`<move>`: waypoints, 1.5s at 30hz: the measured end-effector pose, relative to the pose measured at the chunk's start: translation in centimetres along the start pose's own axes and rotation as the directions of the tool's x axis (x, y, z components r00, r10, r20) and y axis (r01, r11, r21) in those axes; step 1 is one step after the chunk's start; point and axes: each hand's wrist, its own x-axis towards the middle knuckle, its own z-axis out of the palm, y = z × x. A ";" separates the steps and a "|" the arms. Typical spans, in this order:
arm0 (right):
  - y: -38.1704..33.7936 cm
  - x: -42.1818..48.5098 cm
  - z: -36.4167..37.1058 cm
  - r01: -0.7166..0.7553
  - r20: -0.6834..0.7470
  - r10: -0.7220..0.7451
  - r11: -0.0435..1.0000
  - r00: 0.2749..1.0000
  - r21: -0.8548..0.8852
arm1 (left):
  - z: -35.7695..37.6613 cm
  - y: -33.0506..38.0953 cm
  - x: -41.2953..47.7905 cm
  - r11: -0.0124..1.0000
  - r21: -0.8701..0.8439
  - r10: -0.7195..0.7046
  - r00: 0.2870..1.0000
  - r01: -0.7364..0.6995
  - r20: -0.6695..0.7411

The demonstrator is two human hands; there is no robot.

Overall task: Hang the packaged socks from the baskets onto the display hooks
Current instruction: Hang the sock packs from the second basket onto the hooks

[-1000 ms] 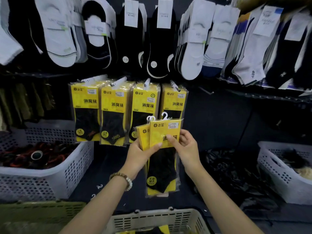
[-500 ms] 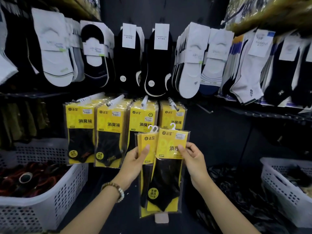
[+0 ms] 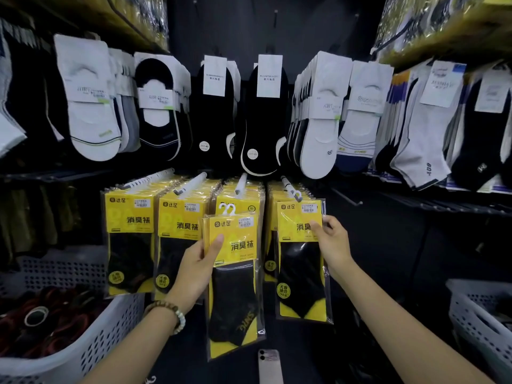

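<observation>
Now your left grip [image 3: 199, 261] is closed round one yellow sock pack [image 3: 235, 286], with the thumb on its front. Just right of it, your right grip [image 3: 331, 242] pinches the upper edge of a second pack [image 3: 300, 273], whose white hanger meets the tip of the rightmost hook [image 3: 286, 184]. Behind both grips, more yellow packs [image 3: 130, 231] hang in rows.

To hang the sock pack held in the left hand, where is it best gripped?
Probably pinch the sock pack on its yellow upper card, from the free right edge, below the white hanger; the left hand covers the left edge.
</observation>
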 end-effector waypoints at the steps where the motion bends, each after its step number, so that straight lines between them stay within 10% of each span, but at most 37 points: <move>1: 0.3 0.5 0.3 -0.010 -0.004 0.010 1.000 1.000 -0.009 | 0.0 0.0 0.0 1.000 0.001 -0.007 1.000 0.007 0.003; 13: 3.1 2.1 1.5 -0.281 -0.315 0.260 0.959 0.913 -0.022 | 0.7 1.1 -0.1 0.997 -0.062 -0.052 0.997 0.048 -0.057; 22: -1.7 -6.3 3.1 -0.076 0.272 0.063 0.996 0.960 0.037 | 2.6 3.3 -2.2 0.974 -0.199 -0.112 0.993 0.104 -0.027; 45: -2.1 -1.5 -1.2 -0.034 0.024 0.033 0.997 0.999 0.074 | 1.2 3.1 -0.6 1.000 -0.014 -0.014 0.995 0.012 -0.097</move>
